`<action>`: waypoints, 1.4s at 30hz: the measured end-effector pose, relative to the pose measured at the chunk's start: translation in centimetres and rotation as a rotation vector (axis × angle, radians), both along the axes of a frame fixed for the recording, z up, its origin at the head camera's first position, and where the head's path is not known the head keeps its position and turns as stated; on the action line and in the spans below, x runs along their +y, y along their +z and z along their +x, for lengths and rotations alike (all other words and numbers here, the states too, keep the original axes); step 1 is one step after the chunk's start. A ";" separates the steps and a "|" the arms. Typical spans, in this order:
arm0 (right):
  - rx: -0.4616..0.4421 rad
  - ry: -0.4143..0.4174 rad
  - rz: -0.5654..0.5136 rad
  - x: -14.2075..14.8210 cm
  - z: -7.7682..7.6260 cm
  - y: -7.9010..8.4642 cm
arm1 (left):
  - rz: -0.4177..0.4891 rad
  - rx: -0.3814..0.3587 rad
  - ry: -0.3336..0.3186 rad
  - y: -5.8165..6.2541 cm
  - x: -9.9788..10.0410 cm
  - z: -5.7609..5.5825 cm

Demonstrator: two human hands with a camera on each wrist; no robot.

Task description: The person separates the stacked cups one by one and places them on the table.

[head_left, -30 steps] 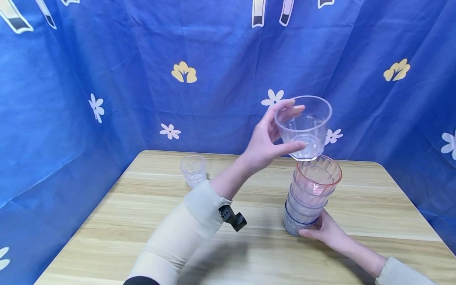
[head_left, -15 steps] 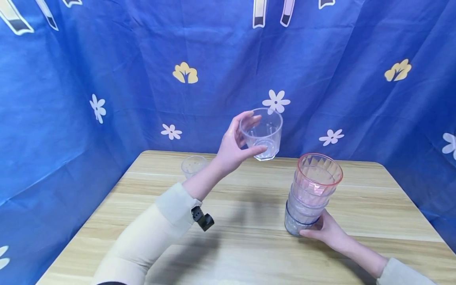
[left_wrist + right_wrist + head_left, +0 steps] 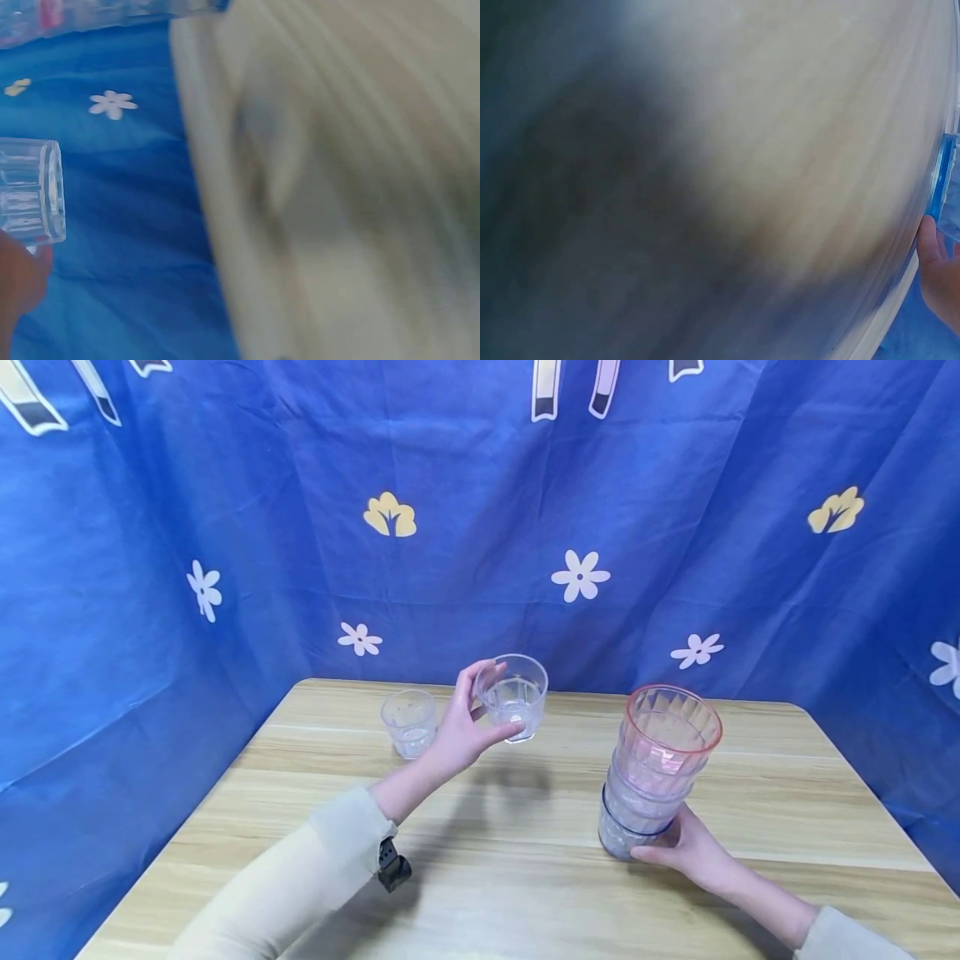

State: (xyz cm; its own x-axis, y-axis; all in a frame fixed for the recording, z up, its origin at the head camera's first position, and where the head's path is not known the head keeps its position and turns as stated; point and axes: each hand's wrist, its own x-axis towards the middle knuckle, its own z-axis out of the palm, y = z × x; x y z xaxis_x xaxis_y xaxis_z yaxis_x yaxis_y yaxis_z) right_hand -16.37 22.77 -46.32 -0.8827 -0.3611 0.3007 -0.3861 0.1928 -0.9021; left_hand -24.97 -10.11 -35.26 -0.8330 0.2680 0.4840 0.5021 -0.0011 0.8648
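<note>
My left hand [image 3: 459, 727] grips a clear plastic cup [image 3: 517, 697] from its left side, thumb in front, and holds it above the table's far half. The same cup [image 3: 28, 191] shows at the left edge of the left wrist view. On the right stands a stack of nested cups [image 3: 656, 768], the top one pink-rimmed and the lowest bluish with a dark blue rim. My right hand [image 3: 693, 852] holds the stack low down, round the bottom cup. In the right wrist view only the fingers [image 3: 928, 240] and the blue base show at the edge.
Another clear cup [image 3: 408, 724] stands on the wooden table [image 3: 510, 893], just left of my left hand. A blue patterned curtain [image 3: 465, 552] hangs behind and at both sides of the table. A black band with a small device [image 3: 393, 864] sits on my left wrist.
My left hand has carried its clear cup away from above the stack, leftward and down nearer the table. The right hand and the stack stay where they were.
</note>
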 end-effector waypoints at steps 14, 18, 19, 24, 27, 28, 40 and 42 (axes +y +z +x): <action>0.000 0.030 -0.025 0.0 -0.1 -0.2 | -0.037 -0.188 0.137 -6.3 -2.1 -1.3; -0.003 0.015 -0.014 0.1 0.0 -0.1 | -0.053 -0.221 0.182 -7.3 -2.2 -2.0; -0.004 0.013 -0.014 0.1 0.0 -0.1 | -0.067 -0.225 0.198 -7.5 -2.2 -2.2; -0.008 0.016 -0.023 0.0 0.0 -0.1 | -0.129 -0.241 0.301 -8.0 -2.1 -3.0; -0.009 0.018 -0.023 -0.1 0.0 -0.1 | -0.124 -0.247 0.349 -8.2 -2.0 -3.5; -0.009 0.019 -0.024 -0.1 0.0 -0.1 | -0.114 -0.248 0.359 -8.2 -2.0 -3.5; -0.005 0.026 -0.031 0.0 -0.2 -0.1 | -0.090 -0.283 0.377 -8.4 -1.8 -3.9; -0.008 0.015 -0.017 0.0 -0.1 0.0 | -0.102 -0.284 0.378 -8.5 -1.8 -4.0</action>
State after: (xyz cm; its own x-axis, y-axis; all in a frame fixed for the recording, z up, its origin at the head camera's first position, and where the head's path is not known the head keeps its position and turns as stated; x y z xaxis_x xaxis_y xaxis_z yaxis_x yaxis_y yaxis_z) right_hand -16.52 22.81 -46.34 -0.8796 -0.3694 0.2997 -0.3814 0.1711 -0.9084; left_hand -28.97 -11.94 -43.73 -0.9767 -0.0448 0.2099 0.1946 0.2277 0.9541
